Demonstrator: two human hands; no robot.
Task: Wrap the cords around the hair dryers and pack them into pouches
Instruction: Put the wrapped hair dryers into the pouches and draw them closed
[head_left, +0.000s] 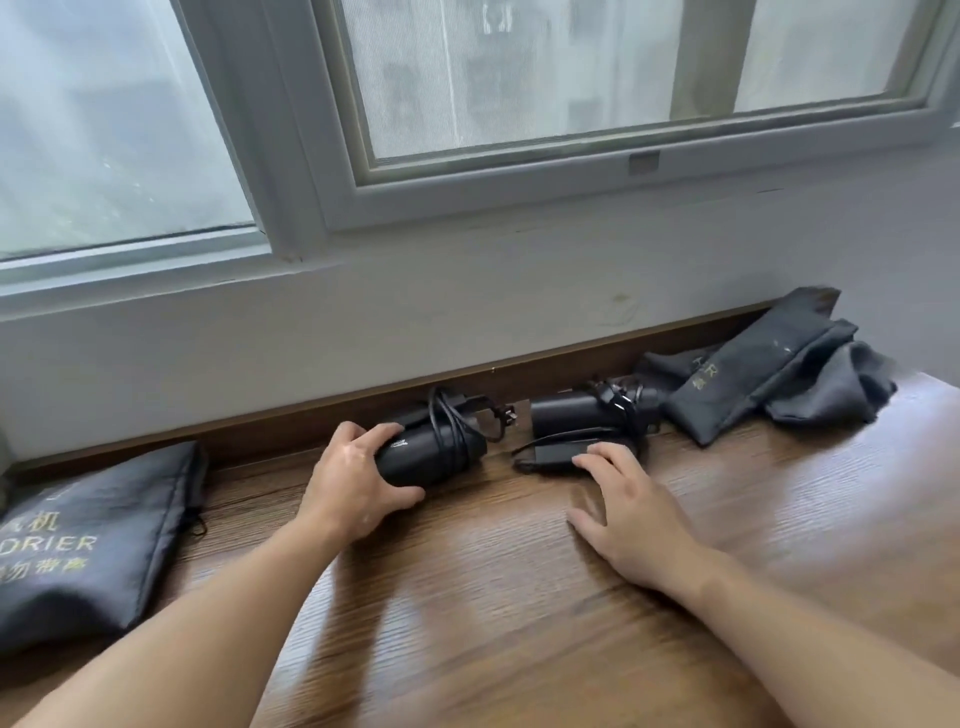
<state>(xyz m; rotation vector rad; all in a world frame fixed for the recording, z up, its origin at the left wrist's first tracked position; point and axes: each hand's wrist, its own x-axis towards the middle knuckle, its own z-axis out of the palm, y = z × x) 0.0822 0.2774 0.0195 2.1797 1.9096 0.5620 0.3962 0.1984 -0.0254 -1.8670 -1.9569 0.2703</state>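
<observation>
Left hand grips the dryer's end, barrel pointing up-right at mid-frame, right hand flat, holding nothing, pouch lower left, nearer the left hand.

Left hair dryer: black, on its side on the wooden table. Left cord is wound round its barrel, with the plug hanging loose behind. Right hair dryer: black, on its side, just beside the first, right cord bunched round its body. Left pouch: dark grey, lettered "DRIER", lying at the far left. Crumpled grey pouches are heaped at the right.
</observation>
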